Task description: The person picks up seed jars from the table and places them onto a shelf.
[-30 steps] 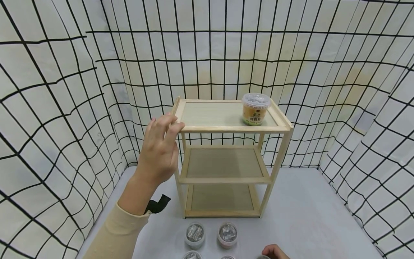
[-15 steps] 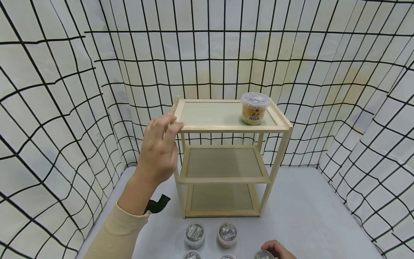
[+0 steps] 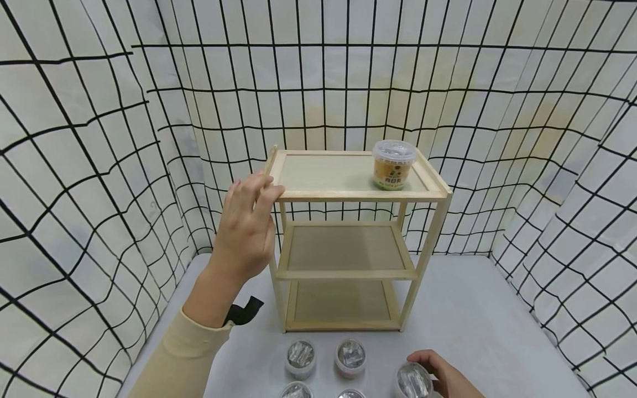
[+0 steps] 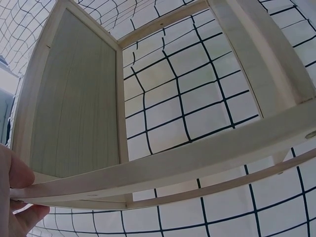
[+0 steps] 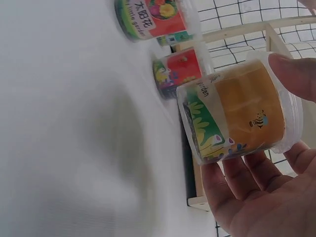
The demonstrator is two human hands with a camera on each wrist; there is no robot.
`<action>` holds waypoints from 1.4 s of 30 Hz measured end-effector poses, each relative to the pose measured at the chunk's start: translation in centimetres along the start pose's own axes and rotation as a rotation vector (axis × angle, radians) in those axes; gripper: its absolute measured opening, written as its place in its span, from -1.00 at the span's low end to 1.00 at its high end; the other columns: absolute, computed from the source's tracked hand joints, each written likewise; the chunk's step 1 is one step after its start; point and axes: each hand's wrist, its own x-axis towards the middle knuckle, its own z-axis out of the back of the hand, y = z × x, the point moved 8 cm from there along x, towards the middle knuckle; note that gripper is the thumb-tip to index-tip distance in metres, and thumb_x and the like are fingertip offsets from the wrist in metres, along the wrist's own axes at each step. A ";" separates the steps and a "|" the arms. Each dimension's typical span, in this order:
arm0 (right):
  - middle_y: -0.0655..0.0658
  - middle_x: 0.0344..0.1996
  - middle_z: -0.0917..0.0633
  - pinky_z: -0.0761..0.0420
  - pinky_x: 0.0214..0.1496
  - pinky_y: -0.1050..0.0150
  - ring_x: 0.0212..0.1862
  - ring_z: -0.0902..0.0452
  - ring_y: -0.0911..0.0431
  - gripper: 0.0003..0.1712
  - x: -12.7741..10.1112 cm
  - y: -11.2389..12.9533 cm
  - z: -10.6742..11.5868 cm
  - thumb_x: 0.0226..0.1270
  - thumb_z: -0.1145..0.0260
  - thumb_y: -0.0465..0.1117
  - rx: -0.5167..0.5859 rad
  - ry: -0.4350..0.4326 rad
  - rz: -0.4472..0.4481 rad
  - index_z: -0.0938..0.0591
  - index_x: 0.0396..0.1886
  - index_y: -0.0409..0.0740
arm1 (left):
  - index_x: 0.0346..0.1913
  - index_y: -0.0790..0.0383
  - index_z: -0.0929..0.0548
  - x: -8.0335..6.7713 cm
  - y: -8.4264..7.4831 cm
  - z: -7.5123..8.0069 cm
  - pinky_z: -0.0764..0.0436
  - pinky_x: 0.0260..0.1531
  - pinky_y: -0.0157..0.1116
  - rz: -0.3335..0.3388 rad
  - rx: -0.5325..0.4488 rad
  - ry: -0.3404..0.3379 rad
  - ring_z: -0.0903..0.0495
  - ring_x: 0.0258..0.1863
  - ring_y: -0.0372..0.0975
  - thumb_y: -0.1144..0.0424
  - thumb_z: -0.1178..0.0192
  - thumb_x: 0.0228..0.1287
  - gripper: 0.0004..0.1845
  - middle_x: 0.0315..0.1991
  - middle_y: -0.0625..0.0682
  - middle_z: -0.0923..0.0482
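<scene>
Orange-labelled cup point(image 5: 232, 113) is sitting in my right hand point(image 3: 448, 378), fingers curling round it and thumb pressing its lid rim; I am holding it low at the near edge of the table point(image 3: 473, 326), just right of the other cups. My left hand point(image 3: 246, 232) is bracing the rack point(image 3: 348, 196), fingers fairly straight and resting on the top shelf's front left corner. Progress, as I am judging it: one cup point(image 3: 393, 165) is already standing on the top shelf, right side; middle and bottom shelves are showing nothing on them. Four cups point(image 3: 301, 356) are waiting in front of the rack. Grey table surface; white cloth walls point(image 3: 99, 138) with a black grid are enclosing everything.
</scene>
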 end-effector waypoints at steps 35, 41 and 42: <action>0.15 0.34 -0.57 -0.64 0.26 0.45 0.28 -0.57 0.33 -0.27 -1.8 8.1 2.0 0.39 -0.34 -0.53 -0.130 -0.074 0.332 -0.36 0.52 -0.24 | 0.28 0.29 -0.53 0.1 0.0 -0.1 -0.34 0.44 0.40 -0.006 -0.006 -0.003 -0.43 0.47 0.17 0.42 0.16 0.33 -0.50 0.30 0.31 -0.47; 0.05 0.37 -0.54 -0.65 0.25 0.43 0.27 -0.59 0.25 -0.25 -1.9 9.9 2.3 0.42 -0.28 -0.57 -0.123 -0.039 0.385 -0.29 0.55 -0.31 | 0.28 0.29 -0.53 0.1 0.1 -0.1 -0.34 0.43 0.41 -0.003 -0.002 0.001 -0.43 0.47 0.17 0.43 0.16 0.31 -0.49 0.30 0.30 -0.47; 0.03 0.36 -0.54 -0.66 0.24 0.42 0.27 -0.60 0.23 -0.25 -1.9 10.1 2.4 0.42 -0.28 -0.57 -0.118 -0.037 0.381 -0.29 0.55 -0.30 | 0.28 0.29 -0.53 0.1 0.0 0.0 -0.34 0.44 0.41 -0.003 -0.001 0.002 -0.43 0.47 0.17 0.43 0.16 0.31 -0.49 0.30 0.30 -0.47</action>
